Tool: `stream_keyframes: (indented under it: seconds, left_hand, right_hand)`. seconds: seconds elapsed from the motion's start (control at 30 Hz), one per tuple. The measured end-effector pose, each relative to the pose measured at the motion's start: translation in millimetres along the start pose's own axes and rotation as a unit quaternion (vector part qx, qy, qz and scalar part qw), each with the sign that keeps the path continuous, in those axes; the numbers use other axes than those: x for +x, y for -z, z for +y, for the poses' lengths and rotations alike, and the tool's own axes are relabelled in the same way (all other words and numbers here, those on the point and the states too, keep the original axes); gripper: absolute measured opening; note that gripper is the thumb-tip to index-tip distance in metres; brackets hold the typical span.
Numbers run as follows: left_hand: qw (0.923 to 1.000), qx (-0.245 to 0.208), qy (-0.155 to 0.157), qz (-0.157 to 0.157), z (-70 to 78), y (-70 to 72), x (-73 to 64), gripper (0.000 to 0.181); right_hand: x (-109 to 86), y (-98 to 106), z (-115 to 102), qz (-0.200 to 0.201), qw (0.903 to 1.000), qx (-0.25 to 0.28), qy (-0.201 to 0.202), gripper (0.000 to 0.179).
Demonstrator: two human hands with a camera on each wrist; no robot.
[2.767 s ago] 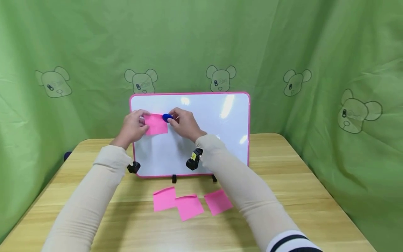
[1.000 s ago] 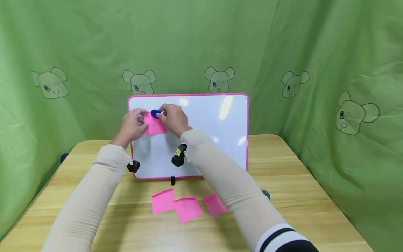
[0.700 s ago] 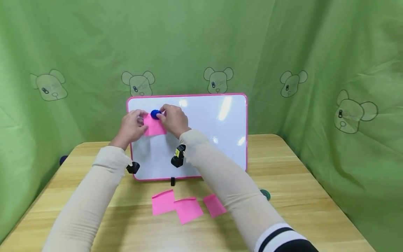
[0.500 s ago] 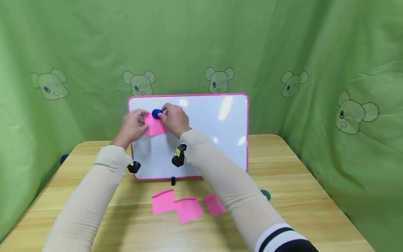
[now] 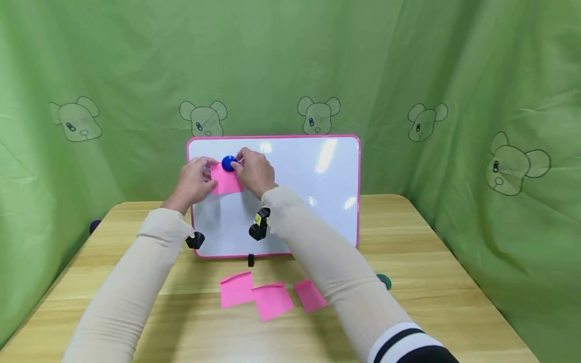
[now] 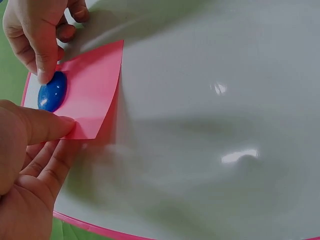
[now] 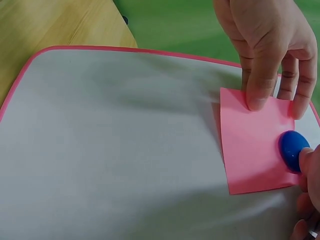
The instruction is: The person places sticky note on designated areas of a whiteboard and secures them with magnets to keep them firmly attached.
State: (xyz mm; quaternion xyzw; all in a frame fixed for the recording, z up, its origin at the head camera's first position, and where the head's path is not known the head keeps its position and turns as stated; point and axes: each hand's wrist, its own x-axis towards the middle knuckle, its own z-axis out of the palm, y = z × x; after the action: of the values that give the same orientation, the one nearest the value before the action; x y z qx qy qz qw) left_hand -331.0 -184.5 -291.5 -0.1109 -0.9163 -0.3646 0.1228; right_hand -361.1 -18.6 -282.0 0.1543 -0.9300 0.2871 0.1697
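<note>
A pink sticky note (image 5: 227, 183) is held against the upper left of a pink-rimmed whiteboard (image 5: 313, 212). My left hand (image 5: 192, 180) pinches the note's left edge, thumb in front and fingers behind, as the left wrist view shows. At the note's top edge, my right hand (image 5: 255, 172) grips a round blue magnet (image 5: 228, 164) between thumb and fingers. Seen from the right wrist, the magnet (image 7: 290, 150) lies over the paper, while the note's lower edge (image 7: 224, 135) stands slightly off the board.
Several more pink notes lie before the board: one at left (image 5: 237, 291), one in the middle (image 5: 273, 302), one partly under the right sleeve (image 5: 310, 296). A green round piece (image 5: 384, 281) shows beside that sleeve. A black foot (image 5: 251, 260) supports the board.
The right hand has brought the blue magnet left from the note's top right corner to the middle of its top edge, then tilted it flatter. The left hand keeps its pinch.
</note>
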Motion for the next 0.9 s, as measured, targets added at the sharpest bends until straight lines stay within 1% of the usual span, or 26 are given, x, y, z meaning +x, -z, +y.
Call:
stream_keyframes:
  seconds: [0.2, 0.33, 0.43, 0.57, 0.63, 0.77, 0.9]
  left_hand:
    - [1.0, -0.002, -0.001, 0.003, -2.4, -1.6, 0.3, 0.047]
    - [0.9999, -0.004, -0.009, 0.009, -4.7, -1.8, 0.6, 0.046]
    - [0.9998, -0.007, -0.014, 0.013, -5.3, -0.9, 0.0, 0.044]
    - [0.9997, -0.011, -0.014, 0.017, -5.1, 1.2, -1.0, 0.044]
    - [0.9998, -0.01, -0.013, 0.015, -4.9, 1.9, -2.2, 0.044]
    - [0.9999, -0.008, -0.01, 0.007, -4.4, 2.9, -6.4, 0.045]
    - [0.9999, -0.009, -0.009, 0.008, -4.5, 3.8, -11.7, 0.046]
  right_hand:
    - [-1.2, 1, 3, -0.004, 1.0, 0.001, 0.004, 0.022]
    - [-2.5, 4, 6, -0.003, 0.9999, -0.006, 0.013, 0.022]
    - [-4.1, 8, 9, -0.012, 0.9995, -0.003, 0.031, 0.022]
    - [-6.0, 14, 14, -0.034, 0.9972, 0.019, 0.064, 0.021]
    - [-7.8, 17, 17, -0.04, 0.9961, 0.029, 0.073, 0.021]
    - [-13.6, 22, 25, -0.038, 0.9957, 0.029, 0.08, 0.022]
    - [-20.3, 27, 33, -0.033, 0.9951, 0.019, 0.091, 0.022]
